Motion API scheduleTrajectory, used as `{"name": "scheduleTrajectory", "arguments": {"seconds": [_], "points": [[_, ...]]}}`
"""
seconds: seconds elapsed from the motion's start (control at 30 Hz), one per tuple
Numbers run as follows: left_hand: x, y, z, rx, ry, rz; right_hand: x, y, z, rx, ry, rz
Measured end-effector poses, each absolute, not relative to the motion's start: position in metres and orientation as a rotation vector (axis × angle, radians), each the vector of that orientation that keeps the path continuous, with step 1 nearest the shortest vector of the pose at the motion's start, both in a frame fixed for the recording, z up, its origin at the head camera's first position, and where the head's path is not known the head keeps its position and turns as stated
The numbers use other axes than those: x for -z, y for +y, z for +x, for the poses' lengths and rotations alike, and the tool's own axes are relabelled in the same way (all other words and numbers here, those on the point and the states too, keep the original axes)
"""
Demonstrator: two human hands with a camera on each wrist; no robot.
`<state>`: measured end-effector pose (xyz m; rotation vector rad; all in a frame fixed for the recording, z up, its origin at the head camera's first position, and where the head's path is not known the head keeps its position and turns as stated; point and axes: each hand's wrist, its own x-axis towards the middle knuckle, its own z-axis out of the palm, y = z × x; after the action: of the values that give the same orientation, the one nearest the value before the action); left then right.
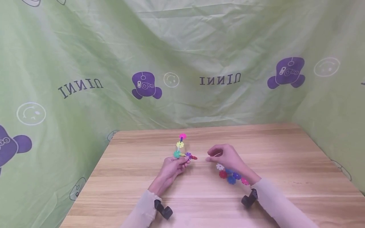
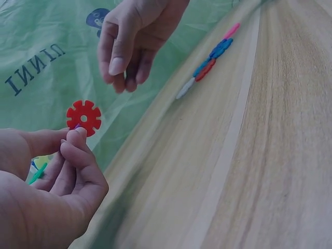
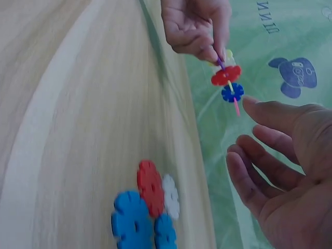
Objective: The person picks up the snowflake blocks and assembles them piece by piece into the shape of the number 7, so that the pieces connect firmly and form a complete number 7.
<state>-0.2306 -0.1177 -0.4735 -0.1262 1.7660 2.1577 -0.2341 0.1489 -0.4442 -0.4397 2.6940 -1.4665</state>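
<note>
My left hand pinches a purple notched plastic disc, part of a linked chain of snowflake discs. From it a red disc sticks out toward the right. The rest of the chain, with a green disc, a yellow disc and a pink disc, stretches away beyond the fingers. Across a gap, my right hand hovers over the table with bent, relaxed fingers and a gap between thumb and forefinger; nothing shows in it in the right wrist view.
Below the right hand, several loose discs lie close together on the wooden table: a white one, a red one, blue ones and a pink one. A green printed curtain hangs behind the table.
</note>
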Motion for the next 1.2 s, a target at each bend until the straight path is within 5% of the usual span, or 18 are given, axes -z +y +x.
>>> {"name": "scheduleTrajectory", "arguments": {"seconds": [1.2], "points": [[0.472,-0.124,-0.229,-2.159,1.741,-0.133,0.464,0.186,-0.230,1.152,2.707,-0.362]]}}
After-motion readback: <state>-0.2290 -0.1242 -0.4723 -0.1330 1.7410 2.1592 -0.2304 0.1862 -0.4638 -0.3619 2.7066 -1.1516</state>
